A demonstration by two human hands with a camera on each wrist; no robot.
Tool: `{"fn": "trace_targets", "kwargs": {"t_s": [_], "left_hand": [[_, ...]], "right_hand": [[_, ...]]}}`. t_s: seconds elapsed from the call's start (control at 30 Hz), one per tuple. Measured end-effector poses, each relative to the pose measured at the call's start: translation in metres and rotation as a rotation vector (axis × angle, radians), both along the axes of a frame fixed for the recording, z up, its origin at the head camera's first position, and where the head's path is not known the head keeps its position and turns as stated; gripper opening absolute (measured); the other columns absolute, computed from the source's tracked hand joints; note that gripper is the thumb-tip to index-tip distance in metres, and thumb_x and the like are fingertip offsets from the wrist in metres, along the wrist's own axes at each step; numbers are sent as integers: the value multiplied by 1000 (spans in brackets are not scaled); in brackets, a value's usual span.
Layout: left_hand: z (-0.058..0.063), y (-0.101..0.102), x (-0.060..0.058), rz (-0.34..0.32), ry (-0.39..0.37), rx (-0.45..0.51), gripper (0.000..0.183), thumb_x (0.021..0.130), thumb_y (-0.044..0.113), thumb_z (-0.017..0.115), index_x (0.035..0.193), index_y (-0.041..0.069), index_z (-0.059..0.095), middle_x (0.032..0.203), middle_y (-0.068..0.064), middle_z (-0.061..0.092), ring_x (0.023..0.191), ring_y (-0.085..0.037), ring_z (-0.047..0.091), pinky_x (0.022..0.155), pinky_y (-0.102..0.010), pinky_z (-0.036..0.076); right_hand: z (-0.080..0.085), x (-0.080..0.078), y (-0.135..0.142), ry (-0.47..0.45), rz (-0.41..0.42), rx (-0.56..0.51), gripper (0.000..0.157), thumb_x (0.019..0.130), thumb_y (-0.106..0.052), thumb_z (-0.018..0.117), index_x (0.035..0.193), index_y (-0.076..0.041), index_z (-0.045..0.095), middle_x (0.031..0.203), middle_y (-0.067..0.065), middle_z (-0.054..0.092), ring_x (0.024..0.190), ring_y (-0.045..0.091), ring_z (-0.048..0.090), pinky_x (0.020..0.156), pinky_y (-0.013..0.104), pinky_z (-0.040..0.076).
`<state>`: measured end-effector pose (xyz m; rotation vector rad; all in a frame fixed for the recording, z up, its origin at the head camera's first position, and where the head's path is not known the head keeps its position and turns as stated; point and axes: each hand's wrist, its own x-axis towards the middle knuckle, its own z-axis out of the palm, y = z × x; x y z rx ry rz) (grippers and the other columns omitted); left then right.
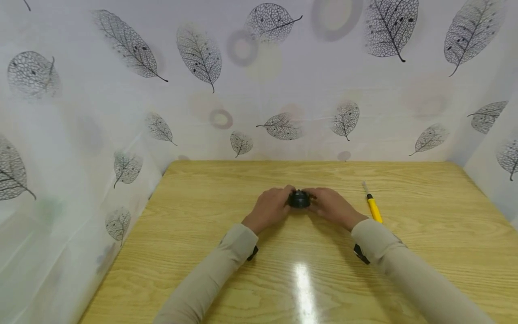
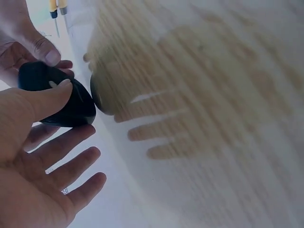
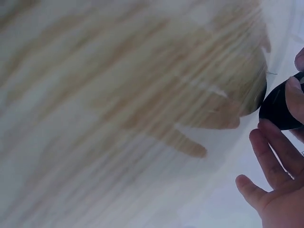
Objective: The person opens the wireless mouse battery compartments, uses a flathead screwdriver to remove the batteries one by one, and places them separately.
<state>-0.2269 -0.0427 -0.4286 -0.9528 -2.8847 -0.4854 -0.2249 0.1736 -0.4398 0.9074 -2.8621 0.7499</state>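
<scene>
A small black rounded object (image 1: 299, 199) with a glossy, dome-like body stands near the far part of the wooden table. My left hand (image 1: 270, 206) grips its left side; in the left wrist view the thumb lies on the black surface (image 2: 78, 107) and the index fingertip meets its lower edge, the other fingers spread out. From the right, my right hand (image 1: 333, 206) holds the opposite side between thumb and fingers. In the right wrist view only part of the object (image 3: 275, 109) shows, with the thumb against it. Its exact kind cannot be told.
A screwdriver (image 1: 374, 209) with a yellow handle lies right of my right hand, its tip toward the back. The glossy wooden table (image 1: 202, 252) mirrors hands and object. A leaf-patterned white covering (image 1: 259, 90) rises along the table's back and sides.
</scene>
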Motion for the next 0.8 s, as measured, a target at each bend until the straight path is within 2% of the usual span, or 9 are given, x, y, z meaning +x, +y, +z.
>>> {"fn": "trace_targets", "kwargs": {"t_s": [0.13, 0.3, 0.5, 0.63, 0.8], "left_hand": [[-2, -1, 2, 3, 3, 30, 36, 98, 17, 70, 131, 11, 58, 111, -9, 74, 98, -26, 71, 87, -39, 57], [-3, -1, 3, -7, 0, 65, 33, 100, 18, 66, 132, 12, 61, 113, -6, 74, 100, -22, 71, 88, -37, 57], [-1, -4, 4, -39, -101, 164, 36, 103, 17, 62, 138, 8, 60, 123, -8, 69, 113, -21, 65, 99, -36, 52], [0, -6, 4, -56, -142, 224, 41, 102, 19, 63, 140, 6, 58, 125, -10, 66, 115, -22, 63, 101, -36, 51], [-2, -8, 4, -54, -177, 297, 38, 101, 18, 64, 138, 9, 60, 126, -8, 66, 117, -20, 62, 101, -34, 50]], "right_hand": [[2, 6, 4, 41, -27, -8, 47, 91, -7, 77, 135, -1, 63, 117, 18, 65, 104, 33, 66, 89, 48, 57], [3, 9, 6, 35, -18, -72, 45, 92, -6, 75, 135, 1, 63, 126, 20, 64, 115, 38, 63, 97, 52, 53], [1, 8, 4, 59, 36, -192, 43, 91, 0, 74, 132, 3, 64, 124, 19, 68, 116, 36, 64, 98, 50, 53], [0, 8, 2, 53, 66, -245, 42, 90, 5, 74, 130, 4, 64, 121, 18, 69, 113, 34, 66, 94, 46, 56], [1, 8, -1, 4, 82, -292, 41, 92, 7, 70, 131, 4, 62, 120, 18, 68, 113, 32, 66, 94, 42, 56]]}}
